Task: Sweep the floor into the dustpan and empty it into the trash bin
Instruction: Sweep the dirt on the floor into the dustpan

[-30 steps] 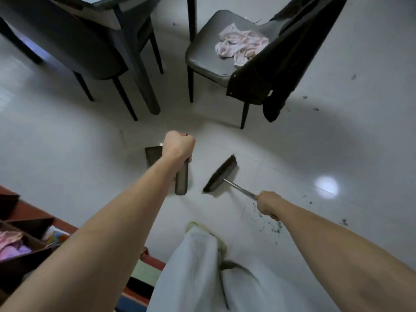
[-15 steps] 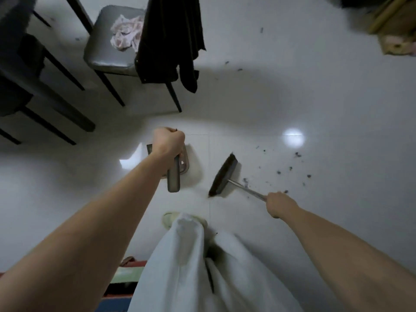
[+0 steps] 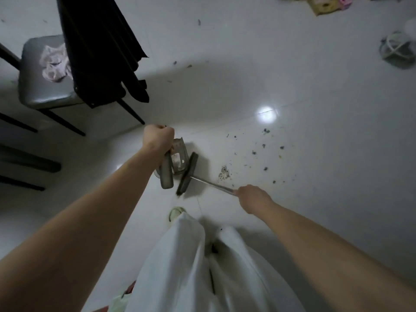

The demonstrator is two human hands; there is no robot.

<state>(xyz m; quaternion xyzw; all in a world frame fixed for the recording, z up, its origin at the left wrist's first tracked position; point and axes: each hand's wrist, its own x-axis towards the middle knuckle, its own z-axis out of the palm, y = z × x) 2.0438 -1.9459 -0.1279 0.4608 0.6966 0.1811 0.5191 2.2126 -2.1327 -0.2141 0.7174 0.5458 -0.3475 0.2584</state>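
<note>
White glossy tiled floor (image 3: 315, 199), with one bright round reflection of a lamp (image 3: 267, 114) on it. Scattered over the tiles to the right of the middle, small dark crumbs of dirt (image 3: 254, 152), and one denser little heap (image 3: 224, 174) just beside the broom handle. Near the middle, standing on the floor, grey plastic dustpan with an upright handle (image 3: 177, 158), gripped at the handle top by the left hand (image 3: 158, 139), fist closed tightly around it. Just beside the dustpan on its right, almost touching its mouth, dark long-bristled broom head (image 3: 187, 174) on a thin metal handle (image 3: 211, 183), tilted down from the right hand (image 3: 253, 198), fingers curled around that handle. Below, two legs in loose white trousers (image 3: 198, 266) and the toe of a pale slipper (image 3: 176, 213). Upper left, grey padded chair with black legs (image 3: 45, 93), crumpled pink cloth (image 3: 55, 64) on the seat, black garment (image 3: 101, 48) hanging over the backrest. Far upper right, grey round object with a white cord coiled on it (image 3: 396, 49), too blurred to identify. No trash bin visible.
</note>
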